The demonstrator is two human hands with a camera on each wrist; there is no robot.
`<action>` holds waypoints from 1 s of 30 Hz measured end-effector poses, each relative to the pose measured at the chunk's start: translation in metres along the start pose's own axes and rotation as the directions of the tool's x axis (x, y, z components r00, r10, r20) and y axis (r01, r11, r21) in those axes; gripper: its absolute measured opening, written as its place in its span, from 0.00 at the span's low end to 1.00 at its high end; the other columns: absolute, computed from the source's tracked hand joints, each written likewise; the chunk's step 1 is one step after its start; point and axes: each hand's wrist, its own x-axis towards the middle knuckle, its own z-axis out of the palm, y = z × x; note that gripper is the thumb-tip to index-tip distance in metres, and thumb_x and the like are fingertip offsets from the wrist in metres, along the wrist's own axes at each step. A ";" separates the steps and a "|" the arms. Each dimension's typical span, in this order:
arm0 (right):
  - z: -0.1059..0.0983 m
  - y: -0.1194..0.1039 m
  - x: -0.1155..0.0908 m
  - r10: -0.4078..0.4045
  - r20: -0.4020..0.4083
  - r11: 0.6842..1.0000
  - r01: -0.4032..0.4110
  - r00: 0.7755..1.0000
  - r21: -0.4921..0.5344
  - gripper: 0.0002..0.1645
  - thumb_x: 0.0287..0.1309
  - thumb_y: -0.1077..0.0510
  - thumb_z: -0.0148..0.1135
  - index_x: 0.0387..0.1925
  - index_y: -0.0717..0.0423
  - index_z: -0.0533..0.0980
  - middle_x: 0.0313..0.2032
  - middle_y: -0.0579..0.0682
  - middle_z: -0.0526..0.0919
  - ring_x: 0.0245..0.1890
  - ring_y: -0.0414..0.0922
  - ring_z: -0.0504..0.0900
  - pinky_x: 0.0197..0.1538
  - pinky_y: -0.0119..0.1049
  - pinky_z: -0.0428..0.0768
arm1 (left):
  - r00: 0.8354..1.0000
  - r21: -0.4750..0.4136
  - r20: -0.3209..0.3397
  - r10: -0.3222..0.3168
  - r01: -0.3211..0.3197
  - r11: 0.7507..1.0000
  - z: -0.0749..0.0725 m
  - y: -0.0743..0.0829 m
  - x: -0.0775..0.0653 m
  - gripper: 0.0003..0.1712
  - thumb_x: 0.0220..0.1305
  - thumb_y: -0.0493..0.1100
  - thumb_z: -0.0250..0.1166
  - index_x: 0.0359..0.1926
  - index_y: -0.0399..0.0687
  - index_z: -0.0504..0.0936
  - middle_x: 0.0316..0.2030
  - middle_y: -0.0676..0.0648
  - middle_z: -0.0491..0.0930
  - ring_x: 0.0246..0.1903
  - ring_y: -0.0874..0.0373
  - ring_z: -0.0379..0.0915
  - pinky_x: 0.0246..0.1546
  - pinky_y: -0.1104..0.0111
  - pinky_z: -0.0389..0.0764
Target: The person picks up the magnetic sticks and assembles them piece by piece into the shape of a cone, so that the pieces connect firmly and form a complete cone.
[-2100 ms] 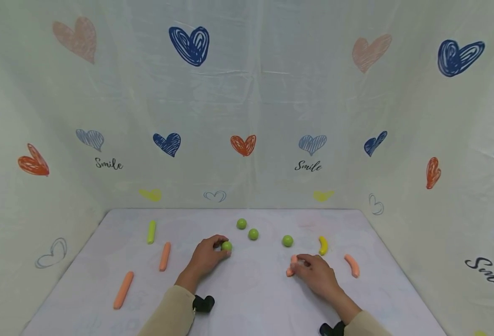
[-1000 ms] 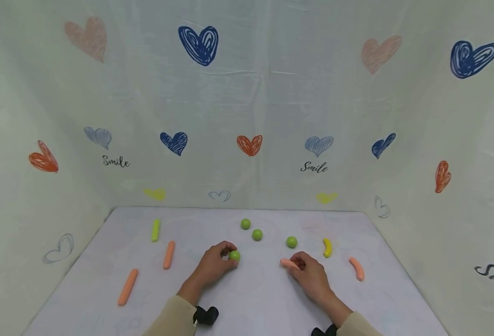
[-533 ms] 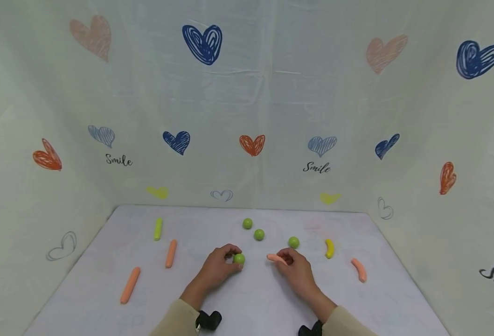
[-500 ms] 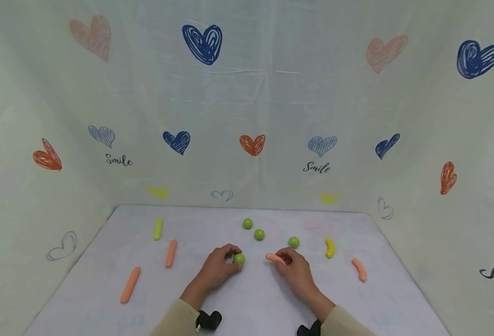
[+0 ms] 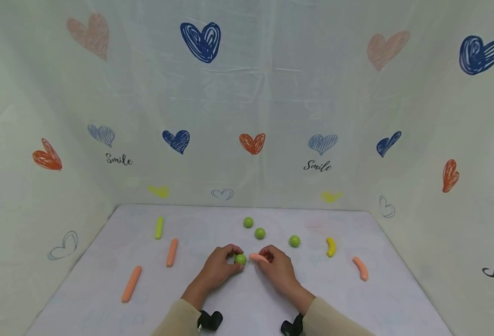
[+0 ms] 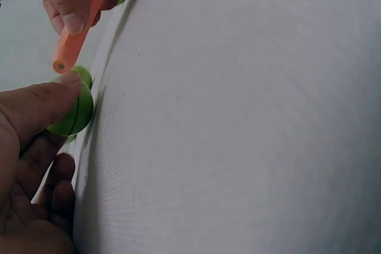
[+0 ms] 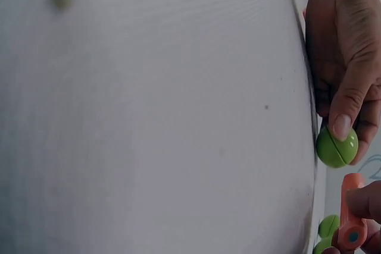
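In the head view my left hand (image 5: pixel 219 268) pinches a green ball (image 5: pixel 240 260) between thumb and fingers near the middle of the table. A seam runs round that ball (image 7: pixel 337 149) in the right wrist view. Just to its right, my right hand (image 5: pixel 281 269) holds a short curved orange stick (image 5: pixel 257 257) lying sideways, its free end pointing at the ball. Holes show in the stick's ends, one of them on the orange stick (image 6: pixel 74 40) in the left wrist view. A narrow gap separates stick and ball in the right wrist view.
Three more green balls (image 5: pixel 260 233) lie farther back. To the right are a yellow curved piece (image 5: pixel 330 247) and another orange curved piece (image 5: pixel 360 269). On the left lie two straight orange sticks (image 5: pixel 131 284) and a yellow-green stick (image 5: pixel 159 228). A heart-printed curtain encloses the table (image 5: pixel 247 308).
My right hand has carried the curved orange stick leftward to beside the ball, and the stick has turned from lengthwise to sideways. My left hand, still pinching the ball, has come slightly nearer and rightward.
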 end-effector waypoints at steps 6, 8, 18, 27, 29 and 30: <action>0.005 -0.004 0.001 0.007 0.027 0.999 -0.006 1.000 -0.044 0.07 0.60 0.58 0.74 0.38 0.50 0.82 0.31 0.42 0.81 0.31 0.39 0.75 0.34 0.30 0.73 | 1.000 0.001 0.004 0.020 -0.020 1.000 -0.001 -0.001 0.001 0.19 0.59 0.44 0.79 0.51 0.55 0.86 0.50 0.51 0.84 0.53 0.53 0.75 0.58 0.49 0.76; 0.006 -0.004 0.001 0.006 0.034 0.999 -0.004 0.999 -0.052 0.08 0.59 0.59 0.73 0.38 0.51 0.82 0.31 0.43 0.81 0.31 0.40 0.75 0.34 0.31 0.73 | 1.000 -0.001 0.006 0.024 -0.024 1.000 -0.001 -0.001 0.001 0.19 0.59 0.45 0.79 0.51 0.55 0.86 0.50 0.52 0.84 0.54 0.52 0.75 0.58 0.48 0.76; 0.005 -0.005 -0.002 -0.018 0.063 0.994 0.025 0.998 -0.102 0.10 0.57 0.59 0.74 0.41 0.53 0.83 0.32 0.43 0.82 0.31 0.39 0.75 0.34 0.32 0.73 | 1.000 0.000 0.004 0.014 -0.014 1.000 0.000 -0.001 0.000 0.18 0.61 0.43 0.78 0.51 0.56 0.86 0.51 0.52 0.84 0.55 0.52 0.75 0.60 0.46 0.75; 0.001 -0.005 -0.011 -0.027 0.159 0.990 0.049 0.987 -0.136 0.13 0.60 0.54 0.74 0.44 0.54 0.84 0.33 0.42 0.83 0.33 0.39 0.77 0.36 0.34 0.76 | 0.996 -0.019 0.010 0.084 -0.084 0.996 -0.003 -0.002 -0.001 0.18 0.62 0.41 0.77 0.54 0.56 0.88 0.51 0.51 0.81 0.55 0.53 0.76 0.60 0.50 0.76; 0.000 -0.007 -0.014 -0.017 0.180 0.991 0.041 0.983 -0.127 0.13 0.61 0.53 0.73 0.45 0.54 0.85 0.33 0.42 0.84 0.34 0.38 0.78 0.37 0.34 0.76 | 0.995 -0.013 0.023 0.097 -0.097 0.995 -0.005 -0.003 -0.001 0.19 0.62 0.40 0.76 0.55 0.56 0.89 0.51 0.51 0.81 0.55 0.53 0.76 0.59 0.50 0.77; 0.000 -0.008 -0.016 -0.016 0.191 0.992 0.039 0.981 -0.119 0.13 0.62 0.53 0.73 0.45 0.55 0.85 0.33 0.42 0.84 0.34 0.38 0.78 0.37 0.35 0.76 | 0.994 -0.009 0.030 0.106 -0.105 0.994 -0.005 -0.003 -0.001 0.20 0.63 0.40 0.76 0.55 0.56 0.89 0.51 0.51 0.82 0.55 0.52 0.77 0.59 0.50 0.77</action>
